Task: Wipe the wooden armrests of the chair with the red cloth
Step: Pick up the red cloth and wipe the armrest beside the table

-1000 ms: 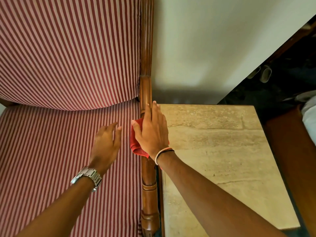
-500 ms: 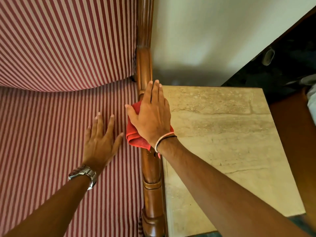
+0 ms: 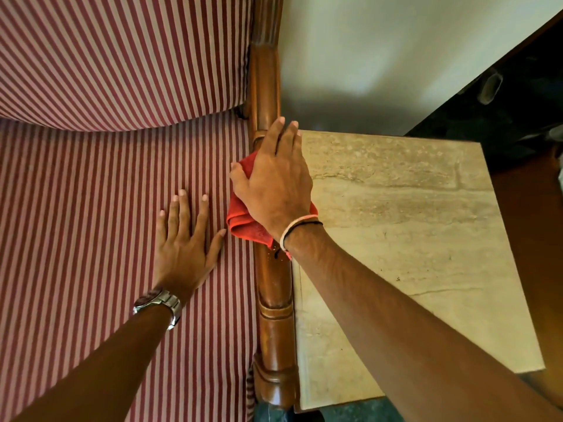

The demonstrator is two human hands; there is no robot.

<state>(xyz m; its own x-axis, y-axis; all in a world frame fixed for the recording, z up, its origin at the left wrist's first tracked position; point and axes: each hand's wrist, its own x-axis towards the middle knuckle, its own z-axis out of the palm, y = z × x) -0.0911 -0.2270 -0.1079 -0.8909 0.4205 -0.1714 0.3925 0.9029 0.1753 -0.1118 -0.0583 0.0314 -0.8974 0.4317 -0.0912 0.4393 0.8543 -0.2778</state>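
The wooden armrest of the striped chair runs from the near edge up to the backrest post. My right hand lies flat on it about midway, pressing the bunched red cloth onto the wood; the cloth sticks out to the left and under my wrist. My left hand rests palm down with fingers spread on the red-and-white striped seat cushion, just left of the armrest, holding nothing. The other armrest is out of view.
A stone-topped side table stands tight against the armrest's right side. A pale wall rises behind it. The striped backrest fills the upper left. Dark floor and furniture lie at far right.
My right hand has slid the cloth along the armrest toward the backrest post. My left hand has come down flat on the seat cushion with its fingers spread.
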